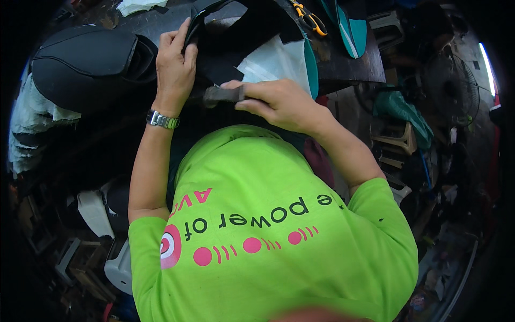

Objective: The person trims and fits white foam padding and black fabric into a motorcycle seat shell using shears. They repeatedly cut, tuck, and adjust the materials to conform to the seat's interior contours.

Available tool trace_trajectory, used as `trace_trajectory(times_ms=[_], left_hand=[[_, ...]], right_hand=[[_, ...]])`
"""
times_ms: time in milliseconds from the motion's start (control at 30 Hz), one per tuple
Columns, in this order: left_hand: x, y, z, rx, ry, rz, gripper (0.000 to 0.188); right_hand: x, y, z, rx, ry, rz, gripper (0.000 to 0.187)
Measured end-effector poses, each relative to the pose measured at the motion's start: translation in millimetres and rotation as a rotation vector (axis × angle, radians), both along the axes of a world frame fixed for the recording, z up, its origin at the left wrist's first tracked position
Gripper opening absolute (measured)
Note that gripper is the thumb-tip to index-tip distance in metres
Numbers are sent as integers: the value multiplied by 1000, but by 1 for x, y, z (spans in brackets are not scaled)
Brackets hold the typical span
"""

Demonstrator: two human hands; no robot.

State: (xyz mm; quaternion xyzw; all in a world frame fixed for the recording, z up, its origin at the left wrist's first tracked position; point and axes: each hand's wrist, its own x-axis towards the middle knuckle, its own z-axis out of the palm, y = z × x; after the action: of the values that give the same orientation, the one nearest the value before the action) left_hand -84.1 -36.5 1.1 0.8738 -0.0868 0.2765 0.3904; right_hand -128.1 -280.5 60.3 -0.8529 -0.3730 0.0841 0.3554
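My left hand (pixel 177 61) pinches the edge of a black sewn piece (pixel 197 24), which curves up over the dark table. My right hand (pixel 276 102) is closed around a short, dark grey, blocky tool (pixel 221 95); its kind does not show clearly, as the fingers cover one end. The tool's free end points toward my left wrist. Beyond my right hand lies a whitish lining sheet (pixel 276 63) with teal material (pixel 311 70) along its right edge. A large padded black item (pixel 86 52) sits left of my left hand.
Scissors with orange-yellow handles (pixel 314 22) and a teal and white piece (pixel 352 36) lie on the table's far right. Pale fabric layers (pixel 35 123) are stacked at the left. A standing fan (pixel 453 88) and a plastic stool (pixel 399 138) are at the right.
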Motion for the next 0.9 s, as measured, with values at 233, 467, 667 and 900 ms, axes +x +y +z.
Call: trace_trajectory(times_ms=[233, 467, 667, 900], left_hand=[[-1, -10, 19, 71, -75, -10, 50], [-5, -2, 32, 150, -8, 79, 51], [-8, 2, 41, 128, 29, 47, 52], [-19, -6, 52, -74, 183, -8, 61]], right_hand=[[16, -34, -5, -137, -104, -455, 32], [20, -77, -5, 268, -50, -628, 31], [35, -137, -40, 51, -376, -874, 35], [67, -131, -22, -332, -552, -823, 43]])
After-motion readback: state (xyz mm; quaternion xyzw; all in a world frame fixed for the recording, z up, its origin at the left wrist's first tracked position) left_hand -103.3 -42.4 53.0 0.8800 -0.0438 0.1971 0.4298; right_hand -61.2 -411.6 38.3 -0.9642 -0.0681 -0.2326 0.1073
